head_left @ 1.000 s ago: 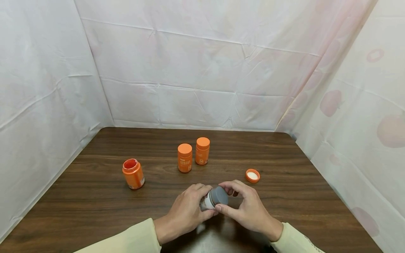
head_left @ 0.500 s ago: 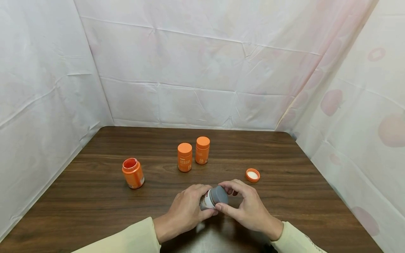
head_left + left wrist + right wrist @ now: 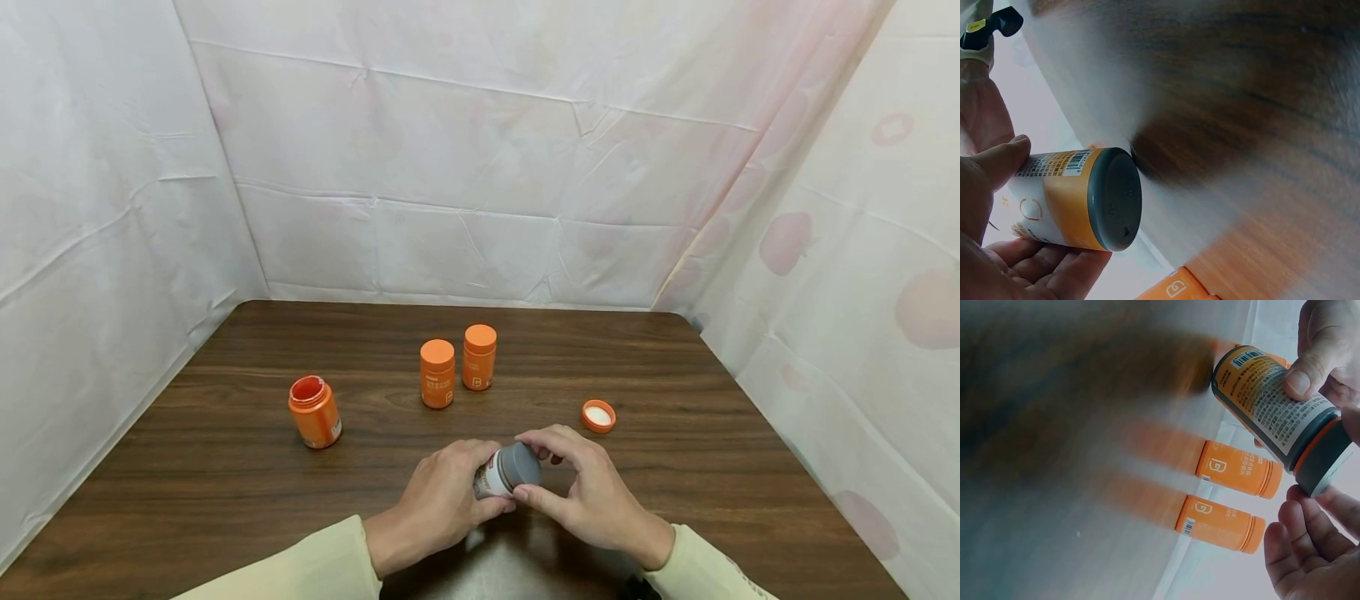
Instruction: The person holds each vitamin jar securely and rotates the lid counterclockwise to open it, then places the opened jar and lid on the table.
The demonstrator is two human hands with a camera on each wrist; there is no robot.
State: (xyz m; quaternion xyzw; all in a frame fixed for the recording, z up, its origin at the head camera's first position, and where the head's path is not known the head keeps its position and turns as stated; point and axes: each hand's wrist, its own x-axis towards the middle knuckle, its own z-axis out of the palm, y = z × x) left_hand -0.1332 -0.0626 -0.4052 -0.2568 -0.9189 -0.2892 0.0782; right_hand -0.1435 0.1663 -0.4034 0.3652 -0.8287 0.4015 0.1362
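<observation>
My left hand [image 3: 442,492] grips the body of a grey supplement bottle [image 3: 491,478], tilted with its lid toward the right. Its label is white and orange-yellow with small print and a barcode, as the left wrist view shows. A dark base [image 3: 1116,200] faces that camera, close over the table. My right hand [image 3: 588,487] holds the bottle's grey lid [image 3: 521,464] between thumb and fingertips. In the right wrist view an orange band [image 3: 1316,447] shows between lid and body. Part of the label is hidden under the left hand.
Two capped orange bottles, a nearer one [image 3: 438,375] and a farther one [image 3: 479,358], stand upright beyond the hands. An uncapped orange bottle [image 3: 316,413] stands at left. An orange lid [image 3: 598,416] lies with its white inside up at right. Pale sheets [image 3: 465,167] enclose the dark wooden table [image 3: 187,500].
Both hands stay in nearly the same place on the grey bottle and its lid. The bottle's label shows a little more clearly than one second ago.
</observation>
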